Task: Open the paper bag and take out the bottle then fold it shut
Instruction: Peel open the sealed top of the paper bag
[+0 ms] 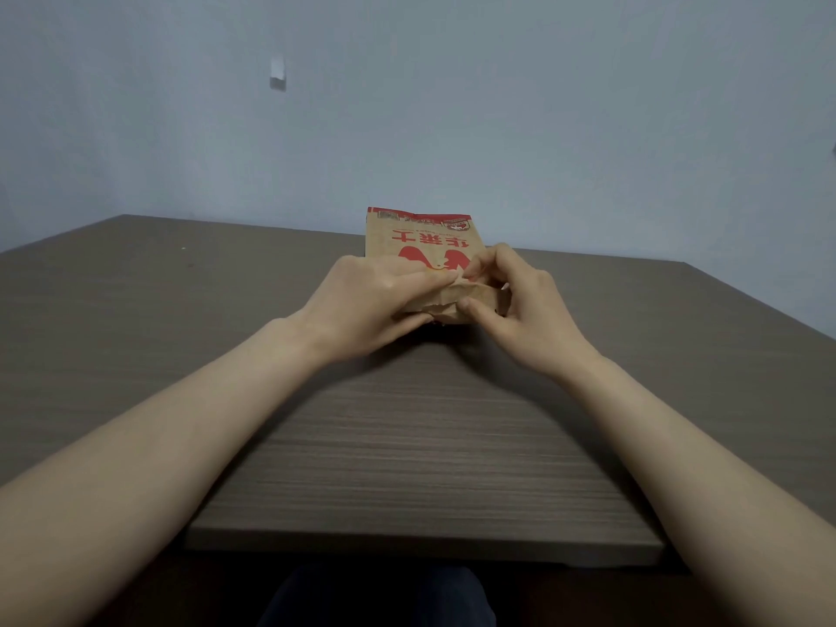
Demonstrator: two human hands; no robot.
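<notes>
A brown paper bag (418,239) with red print lies flat on the grey wooden table (407,445), its folded near end turned toward me. My left hand (371,300) pinches that folded end from the left, thumb under and fingers on top. My right hand (515,305) grips the same fold from the right, thumb pressed on its front. A small white thing shows by my right fingers at the bag's end; what it is I cannot tell. No bottle is in sight.
The table's front edge (425,543) lies close to me, with dark trousers (375,599) below it. A pale blue wall (452,106) rises behind the table, with a small white hook (277,74) on it. A few specks dot the table's far left.
</notes>
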